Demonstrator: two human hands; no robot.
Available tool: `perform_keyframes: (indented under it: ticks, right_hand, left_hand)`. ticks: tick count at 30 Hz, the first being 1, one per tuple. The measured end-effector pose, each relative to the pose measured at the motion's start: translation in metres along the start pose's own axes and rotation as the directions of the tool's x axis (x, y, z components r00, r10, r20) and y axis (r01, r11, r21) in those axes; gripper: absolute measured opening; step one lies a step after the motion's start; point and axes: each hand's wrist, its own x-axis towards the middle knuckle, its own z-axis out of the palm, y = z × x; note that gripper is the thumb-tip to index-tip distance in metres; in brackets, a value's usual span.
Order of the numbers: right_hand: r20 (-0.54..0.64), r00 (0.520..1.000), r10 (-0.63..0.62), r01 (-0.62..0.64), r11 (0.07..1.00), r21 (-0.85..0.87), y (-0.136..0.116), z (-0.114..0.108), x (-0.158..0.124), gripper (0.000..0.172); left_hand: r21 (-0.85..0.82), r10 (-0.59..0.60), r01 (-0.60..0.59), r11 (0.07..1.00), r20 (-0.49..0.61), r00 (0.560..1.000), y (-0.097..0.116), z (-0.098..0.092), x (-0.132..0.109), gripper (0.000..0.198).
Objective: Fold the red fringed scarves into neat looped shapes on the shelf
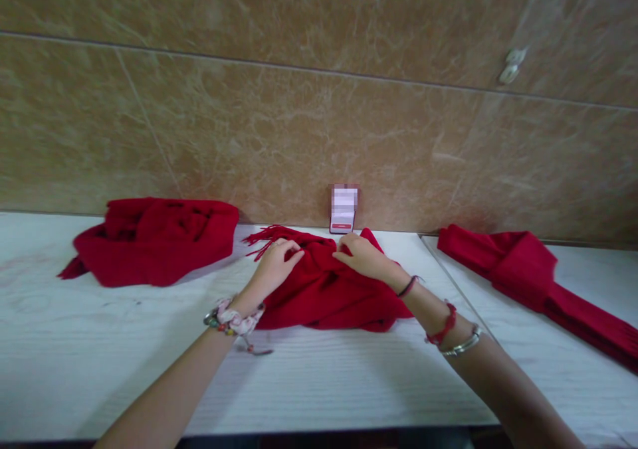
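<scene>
A red scarf (329,296) with a fringe at its far left end lies bunched on the white table in front of me. My left hand (276,266) is closed on its upper left part, thumb and fingers bent together near the fringe. On the upper right part, my right hand (366,260) also grips the cloth, its thumb pointing left toward the other hand. The fingertips of both hands are partly hidden in the folds. Some red cloth sticks up behind the right hand.
A rumpled red cloth (164,250) lies to the left. Another red scarf (528,269), folded over itself, stretches off to the right. A phone (342,210) leans upright against the brown tiled wall (279,130). The white table (239,396) has a seam at right.
</scene>
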Motion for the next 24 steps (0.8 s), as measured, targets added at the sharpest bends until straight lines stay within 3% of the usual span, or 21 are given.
perform_keyframes:
  ticks: [4, 8, 12, 16, 18, 20, 22, 23, 24]
  right_hand:
    - [0.056, 0.997, 0.059, -0.057, 0.998, -0.038, 0.001, 0.012, 0.020, 0.029]
    - [0.085, 0.996, 0.038, -0.035, 0.999, -0.042, -0.002, 0.018, 0.031, 0.011]
    - [-0.119, 0.991, 0.055, -0.058, 0.998, -0.027, -0.004, -0.001, 0.023, 0.014]
    - [-0.341, 0.926, 0.162, -0.173, 0.985, -0.002, 0.019, -0.039, -0.002, 0.019]
    - [-0.420, 0.878, 0.228, -0.248, 0.969, 0.006, 0.042, -0.054, -0.019, 0.020]
    - [-0.502, 0.822, 0.268, -0.302, 0.953, 0.015, 0.067, -0.062, -0.037, 0.018]
    - [-0.288, 0.915, 0.284, -0.302, 0.953, -0.020, 0.088, -0.065, -0.053, 0.014]
    - [-0.108, 0.954, 0.278, -0.284, 0.958, -0.035, 0.095, -0.065, -0.059, 0.012]
    - [0.066, 0.963, 0.261, -0.259, 0.965, -0.042, 0.099, -0.065, -0.063, 0.009]
  left_hand:
    - [0.040, -0.006, 0.009, 0.999, -0.082, 0.997, 0.003, 0.002, -0.004, 0.010]
    - [0.073, 0.004, 0.002, 0.997, -0.092, 0.996, 0.004, 0.004, -0.007, 0.010]
    - [0.077, 0.015, 0.001, 0.997, -0.206, 0.978, 0.006, -0.005, -0.007, 0.011]
    - [0.053, -0.100, 0.140, 0.989, -0.465, 0.880, -0.003, -0.033, -0.001, 0.010]
    - [0.008, -0.169, 0.199, 0.980, -0.495, 0.852, -0.008, -0.045, 0.002, 0.008]
    - [-0.019, -0.190, 0.203, 0.979, -0.453, 0.871, -0.011, -0.052, 0.003, 0.008]
    - [0.002, -0.147, 0.160, 0.987, -0.391, 0.908, -0.009, -0.051, 0.001, 0.010]
    - [0.032, -0.115, 0.136, 0.990, -0.363, 0.924, -0.008, -0.050, 0.000, 0.012]
    - [0.069, -0.088, 0.118, 0.991, -0.336, 0.938, -0.005, -0.047, -0.002, 0.015]
